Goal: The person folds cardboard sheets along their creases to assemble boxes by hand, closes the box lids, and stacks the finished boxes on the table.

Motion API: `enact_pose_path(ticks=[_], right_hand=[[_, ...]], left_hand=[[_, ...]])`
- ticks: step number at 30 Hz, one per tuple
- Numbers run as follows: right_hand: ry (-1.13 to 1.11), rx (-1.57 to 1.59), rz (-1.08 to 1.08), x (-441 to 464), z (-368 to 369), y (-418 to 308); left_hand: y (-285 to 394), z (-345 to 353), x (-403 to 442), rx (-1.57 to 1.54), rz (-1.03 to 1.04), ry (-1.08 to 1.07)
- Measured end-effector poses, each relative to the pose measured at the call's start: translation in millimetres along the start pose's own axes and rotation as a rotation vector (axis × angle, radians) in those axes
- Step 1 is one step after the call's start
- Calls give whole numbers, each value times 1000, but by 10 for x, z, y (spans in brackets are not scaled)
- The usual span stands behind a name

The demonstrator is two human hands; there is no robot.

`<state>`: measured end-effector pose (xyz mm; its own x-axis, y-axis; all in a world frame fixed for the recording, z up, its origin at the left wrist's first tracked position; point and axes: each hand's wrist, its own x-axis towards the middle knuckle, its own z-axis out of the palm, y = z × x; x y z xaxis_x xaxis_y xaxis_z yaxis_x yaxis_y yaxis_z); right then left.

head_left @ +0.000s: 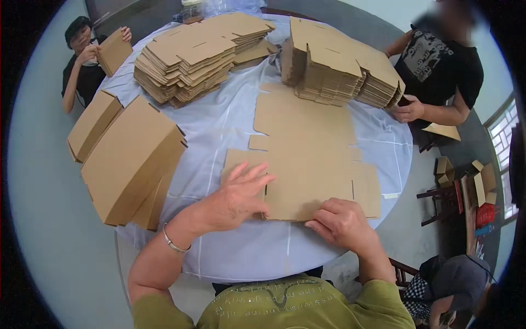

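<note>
A flat, unfolded cardboard box blank lies on the round table in front of me, its cut slots and side flaps spread out. My left hand rests over its left flap near a slot, fingers stretched apart and thumb by the near edge. At that same near edge, farther right, my right hand has its fingers curled round the cardboard. Part of the edge is hidden beneath the right hand's fingers.
Folded boxes stand at the table's left. Stacks of flat cardboard and more blanks lie at the back on the white tablecloth. One person holds a box; another touches the right stack. A third sits lower right.
</note>
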<state>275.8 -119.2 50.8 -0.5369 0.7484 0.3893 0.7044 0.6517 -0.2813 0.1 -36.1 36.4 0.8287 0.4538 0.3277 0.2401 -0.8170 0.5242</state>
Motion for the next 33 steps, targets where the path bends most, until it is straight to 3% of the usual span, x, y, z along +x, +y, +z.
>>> enact_pose_path(ticks=[7, 10, 16, 20, 33], right_hand=[[-57, -56, -11, 46, 147, -107], [-28, -20, 12, 58, 147, -114], [40, -36, 10, 61, 165, -123], [53, -72, -8, 32, 201, -80], [93, -109, -14, 16, 270, -52]], left_hand=[[-43, 118, -29, 66, -2, -43], [-8, 161, -41, 104, -54, 67], [50, 70, -50, 271, -415, 135], [108, 73, -28, 390, -473, 154], [158, 29, -14, 380, -440, 202]])
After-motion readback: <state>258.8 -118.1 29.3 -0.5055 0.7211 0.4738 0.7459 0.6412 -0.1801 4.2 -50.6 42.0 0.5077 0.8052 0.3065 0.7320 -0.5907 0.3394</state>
